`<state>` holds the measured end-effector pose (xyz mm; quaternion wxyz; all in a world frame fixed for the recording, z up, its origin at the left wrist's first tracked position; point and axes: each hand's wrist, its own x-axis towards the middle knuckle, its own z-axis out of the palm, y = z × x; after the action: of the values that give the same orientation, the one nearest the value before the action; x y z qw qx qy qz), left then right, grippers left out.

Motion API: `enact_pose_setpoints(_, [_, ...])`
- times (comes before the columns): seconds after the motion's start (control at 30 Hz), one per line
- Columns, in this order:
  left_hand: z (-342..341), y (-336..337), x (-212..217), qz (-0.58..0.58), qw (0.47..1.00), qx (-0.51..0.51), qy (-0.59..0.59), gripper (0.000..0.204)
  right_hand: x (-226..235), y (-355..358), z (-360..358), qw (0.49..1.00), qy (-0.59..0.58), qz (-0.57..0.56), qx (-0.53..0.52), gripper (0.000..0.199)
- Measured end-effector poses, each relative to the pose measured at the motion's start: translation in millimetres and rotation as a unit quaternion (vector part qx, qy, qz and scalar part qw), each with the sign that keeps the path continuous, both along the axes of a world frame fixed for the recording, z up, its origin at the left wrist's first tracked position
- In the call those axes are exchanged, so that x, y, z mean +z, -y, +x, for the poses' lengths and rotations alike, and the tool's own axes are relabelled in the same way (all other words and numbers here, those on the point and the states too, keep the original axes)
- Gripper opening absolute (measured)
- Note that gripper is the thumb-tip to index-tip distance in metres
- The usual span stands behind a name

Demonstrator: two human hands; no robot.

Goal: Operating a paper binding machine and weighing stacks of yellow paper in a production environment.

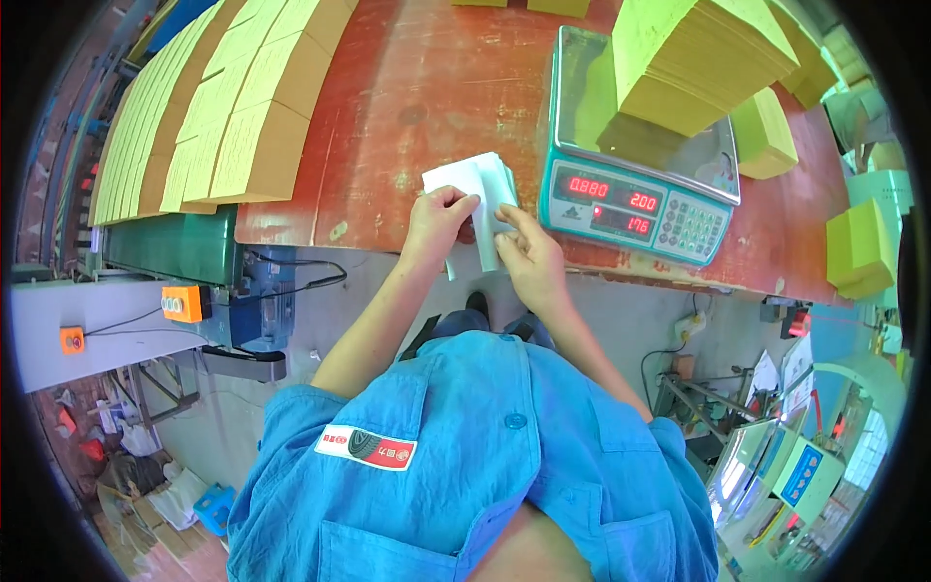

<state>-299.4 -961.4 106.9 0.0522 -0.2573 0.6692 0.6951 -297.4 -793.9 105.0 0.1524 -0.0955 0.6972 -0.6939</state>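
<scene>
Both of my hands hold white paper slips (pixel 477 186) at the near edge of a reddish table (pixel 427 87). My left hand (pixel 438 221) pinches the left side of the slips. My right hand (pixel 526 250) grips a strip hanging down from their right side. Just right of my hands stands a teal digital scale (pixel 635 199) with red lit displays. A thick stack of yellow-green cards (pixel 703 58) rests on its steel pan.
Long rows of stacked yellow-green cards (pixel 218 107) lie on the table's left. More stacks (pixel 858 247) sit at the right edge. A conveyor frame with an orange button box (pixel 182 304) stands at the left. Machines are at lower right.
</scene>
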Motion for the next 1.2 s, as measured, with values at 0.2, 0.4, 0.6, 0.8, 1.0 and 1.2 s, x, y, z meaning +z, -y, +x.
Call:
enact_pose_setpoints(0.2, [1,10,6,0.069,0.997,-0.036,-0.017,0.019,-1,10,-4,0.999,0.012,0.043,0.006,0.037])
enact_pose_setpoints(0.4, [-1,14,8,0.082,0.995,-0.057,-0.022,0.025,-13,17,-3,0.999,0.010,-0.024,-0.023,0.035])
enact_pose_setpoints(0.6, [-2,15,8,0.079,0.995,-0.058,-0.016,0.028,-6,18,-4,0.999,0.023,-0.021,-0.018,0.034])
enact_pose_setpoints(0.8, [-2,16,7,0.090,0.994,-0.055,-0.018,0.026,-3,16,-4,0.999,0.033,-0.040,-0.016,0.033])
enact_pose_setpoints(1.0, [1,16,2,0.126,0.992,-0.016,-0.010,0.013,-3,8,-8,0.998,0.005,0.023,-0.051,0.029])
enact_pose_setpoints(1.2, [4,14,-2,0.119,0.992,0.001,-0.030,0.014,4,6,-12,0.991,0.006,0.122,-0.053,0.013])
